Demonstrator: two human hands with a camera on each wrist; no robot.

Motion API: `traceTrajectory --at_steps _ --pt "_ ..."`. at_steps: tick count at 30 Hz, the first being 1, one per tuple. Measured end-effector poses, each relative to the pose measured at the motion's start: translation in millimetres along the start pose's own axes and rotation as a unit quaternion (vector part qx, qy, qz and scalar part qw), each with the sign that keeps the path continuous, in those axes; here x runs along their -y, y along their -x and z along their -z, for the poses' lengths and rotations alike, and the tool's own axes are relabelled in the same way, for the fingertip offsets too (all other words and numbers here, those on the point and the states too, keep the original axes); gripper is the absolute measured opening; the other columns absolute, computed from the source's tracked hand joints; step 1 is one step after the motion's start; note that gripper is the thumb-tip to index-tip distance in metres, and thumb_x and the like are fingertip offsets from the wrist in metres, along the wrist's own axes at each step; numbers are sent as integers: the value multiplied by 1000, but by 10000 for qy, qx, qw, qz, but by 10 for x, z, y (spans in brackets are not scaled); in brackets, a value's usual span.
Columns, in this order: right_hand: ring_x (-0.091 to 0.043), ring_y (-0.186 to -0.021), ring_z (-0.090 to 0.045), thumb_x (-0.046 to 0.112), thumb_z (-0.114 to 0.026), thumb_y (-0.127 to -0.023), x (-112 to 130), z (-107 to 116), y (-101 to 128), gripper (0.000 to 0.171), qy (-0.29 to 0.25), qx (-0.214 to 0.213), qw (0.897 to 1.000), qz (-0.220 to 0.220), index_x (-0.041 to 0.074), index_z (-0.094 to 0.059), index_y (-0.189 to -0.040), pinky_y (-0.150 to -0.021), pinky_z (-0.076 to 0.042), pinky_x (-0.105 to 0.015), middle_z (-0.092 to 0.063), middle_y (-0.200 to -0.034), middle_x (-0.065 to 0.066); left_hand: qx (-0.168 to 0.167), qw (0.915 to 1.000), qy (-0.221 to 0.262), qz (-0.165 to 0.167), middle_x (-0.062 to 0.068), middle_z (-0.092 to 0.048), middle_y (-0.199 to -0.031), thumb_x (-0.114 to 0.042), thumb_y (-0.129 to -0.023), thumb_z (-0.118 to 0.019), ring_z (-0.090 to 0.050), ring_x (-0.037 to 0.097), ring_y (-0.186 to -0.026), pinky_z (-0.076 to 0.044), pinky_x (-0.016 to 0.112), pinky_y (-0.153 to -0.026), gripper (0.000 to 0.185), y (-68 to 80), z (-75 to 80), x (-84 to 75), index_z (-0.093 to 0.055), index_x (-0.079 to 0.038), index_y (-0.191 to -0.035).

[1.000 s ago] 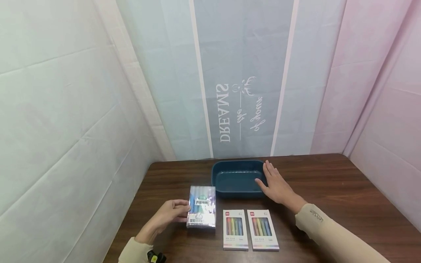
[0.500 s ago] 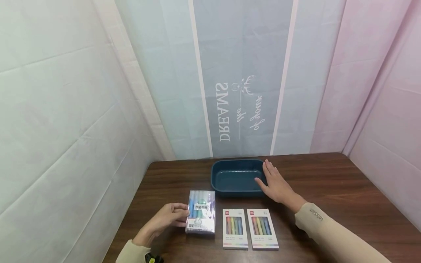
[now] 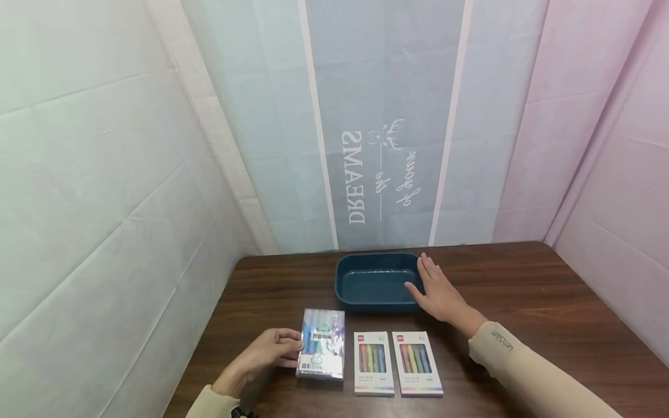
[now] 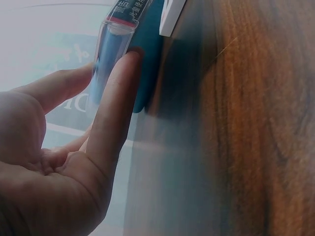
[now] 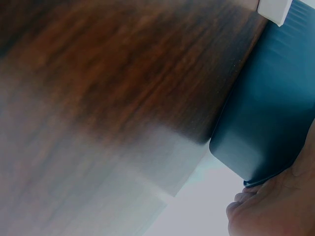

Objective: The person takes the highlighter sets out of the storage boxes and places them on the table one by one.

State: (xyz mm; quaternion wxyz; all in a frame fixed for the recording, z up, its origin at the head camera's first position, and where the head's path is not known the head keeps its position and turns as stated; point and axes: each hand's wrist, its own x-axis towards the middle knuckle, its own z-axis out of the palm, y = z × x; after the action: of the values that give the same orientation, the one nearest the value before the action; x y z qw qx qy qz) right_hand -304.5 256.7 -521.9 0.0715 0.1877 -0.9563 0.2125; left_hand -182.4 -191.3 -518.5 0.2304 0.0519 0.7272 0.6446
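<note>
My left hand point(image 3: 269, 354) pinches the left edge of a clear plastic pack of pens point(image 3: 323, 342), thumb on one face and fingers on the other. Blue and purple tones show through its front, over a white printed label. The left wrist view has the pack's edge point(image 4: 110, 54) between thumb and fingertips, off the tabletop. At the back, my right hand point(image 3: 441, 296) lies with straight fingers along the right rim of a dark blue plastic bin point(image 3: 378, 306). Nothing is inside the bin. Its outer wall point(image 5: 256, 118) also shows in the right wrist view.
Two white boxes point(image 3: 373, 384) point(image 3: 421, 384) of coloured pens lie side by side, right of the clear pack and in front of the bin. The brown wooden table point(image 3: 522, 302) meets a printed cloth backdrop point(image 3: 387, 87) behind the bin.
My left hand has brought the pen pack toward me, away from the bin's front left corner. The right hand, bin and white boxes have stayed in place.
</note>
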Motion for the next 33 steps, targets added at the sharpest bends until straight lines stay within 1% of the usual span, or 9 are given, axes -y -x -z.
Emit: traceTrajectory --at_steps 5,10,14,23,27,33 --pt "-49 -162 -15 53 -51 -112 1 1 4 90 2 10 10000 10 -14 -20 -164 -130 -17 -64 -11 -175 -31 40 10000 -4 67 9 -77 -103 -13 -105 -69 -76 22 -92 -67 40 -85 42 -1 -13 42 -59 16 -134" --pt "-49 -161 -15 55 -50 -111 -11 -10 2 91 -2 7 10000 31 -14 -21 -164 -130 -18 -64 -12 -175 -31 13 10000 -45 30 7 -76 -102 -12 -106 -68 -74 20 -90 -67 40 -85 40 7 -25 75 -59 16 -133" --pt "-48 -162 -15 54 -51 -111 -18 -12 2 91 20 -4 10000 24 -13 -20 -164 -130 -18 -64 -12 -175 -31 11 10000 -49 29 8 -76 -101 -12 -106 -68 -74 21 -90 -67 40 -84 37 16 -41 88 -61 15 -131" --pt "-48 -162 -16 53 -51 -112 -11 -11 12 90 13 -33 10000 15 -14 -20 -164 -130 -18 -64 -13 -175 -31 228 9997 20 75 8 -76 -102 -10 -107 -67 -76 22 -91 -67 39 -84 34 1 -58 157 -61 14 -129" --pt "-48 -162 -16 54 -50 -112 -9 -10 7 91 1 -10 10000 -6 -13 -20 -164 -130 -18 -64 -12 -175 -31 163 9998 44 82 8 -76 -100 -10 -106 -68 -75 21 -89 -67 39 -83 33 -1 -69 172 -62 14 -128" --pt "-47 -162 -15 52 -52 -111 -20 -7 -2 90 -19 -7 10000 -22 -12 -20 -165 -131 -17 -63 -11 -176 -30 74 9999 15 133 9 -76 -99 -9 -106 -68 -75 21 -88 -67 39 -82 33 13 -94 152 -62 15 -127"
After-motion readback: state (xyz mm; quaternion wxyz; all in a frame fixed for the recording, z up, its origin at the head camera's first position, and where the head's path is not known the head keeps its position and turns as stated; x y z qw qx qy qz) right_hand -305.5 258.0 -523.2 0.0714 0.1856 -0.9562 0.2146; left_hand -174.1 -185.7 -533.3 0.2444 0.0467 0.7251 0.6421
